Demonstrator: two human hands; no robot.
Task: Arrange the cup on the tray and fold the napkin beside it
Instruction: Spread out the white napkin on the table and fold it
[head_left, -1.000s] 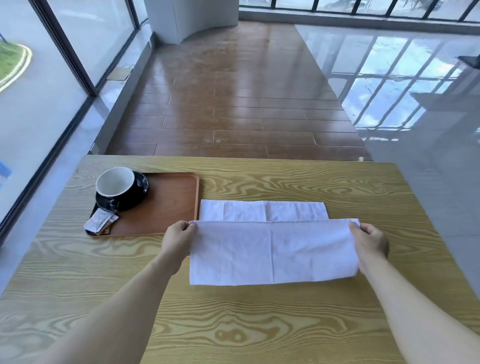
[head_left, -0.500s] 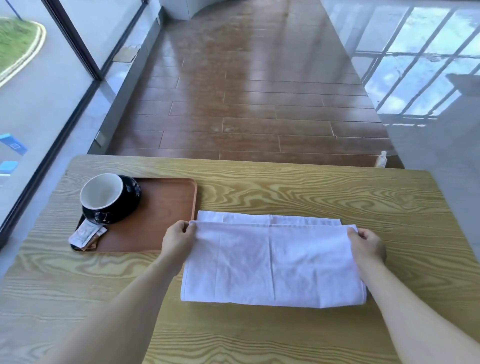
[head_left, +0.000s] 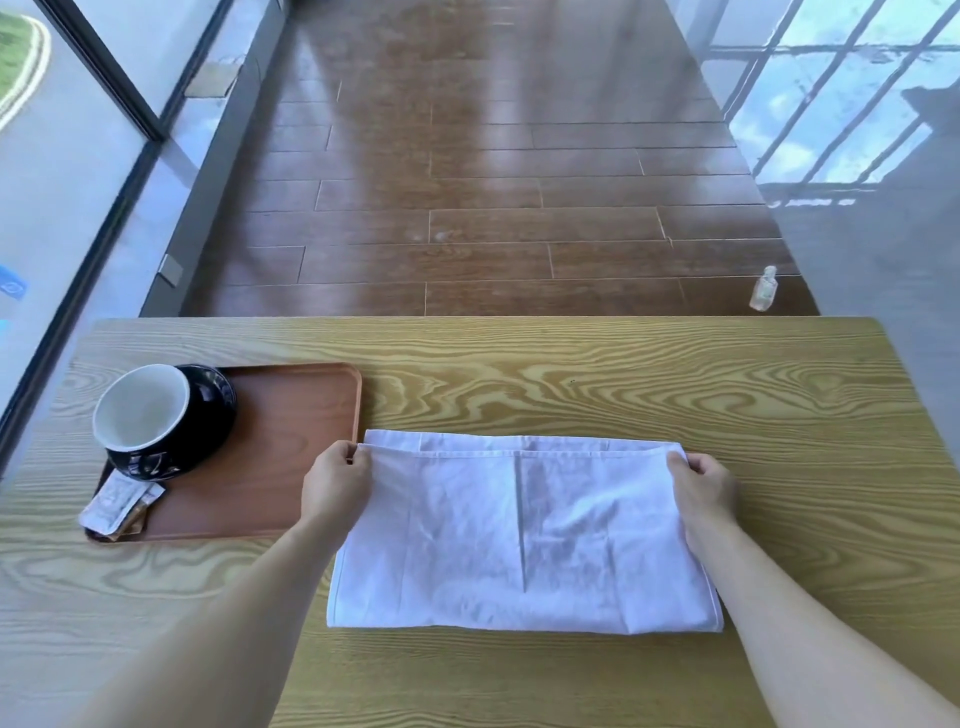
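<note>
Both hands are pinching the far corners of the white napkin (head_left: 524, 540): the left hand (head_left: 335, 483) is gripping the far-left corner, the right hand (head_left: 702, 486) the far-right one, holding the top layer just short of the far edge of the layer beneath. The napkin is lying doubled over on the wooden table (head_left: 623, 384), just right of the tray (head_left: 291, 415). It is looking soft, light and limp, likely to sag or wrinkle unless taken by its corners. The cup (head_left: 143, 410) is sitting on a dark saucer (head_left: 213, 395) at the tray's far-left, probably fragile. Sachets (head_left: 117, 506) are lying near it; their print is too small to read.
</note>
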